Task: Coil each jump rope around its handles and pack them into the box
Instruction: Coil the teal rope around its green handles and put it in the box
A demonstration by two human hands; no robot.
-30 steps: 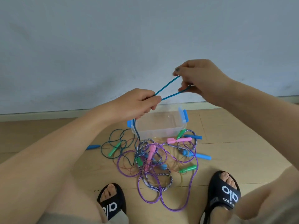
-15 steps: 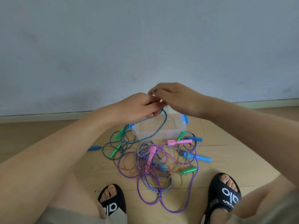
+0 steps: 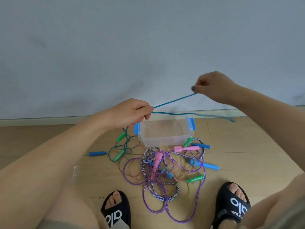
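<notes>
Head view, near to far: a purple rope (image 3: 166, 210) and a striped rope (image 3: 158, 194) tangle on the floor among three green, three blue and two pink handles, before one empty clear box (image 3: 165, 134). Above it, left hand (image 3: 132, 113) and right hand (image 3: 212, 86) pinch a teal rope (image 3: 175, 101) whose trailing slack could snag that pile and drag it.

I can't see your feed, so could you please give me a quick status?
Left hand and right hand both pinch the teal rope, stretched between them. Clear box holds nothing. Other ropes tangled on floor.
</notes>
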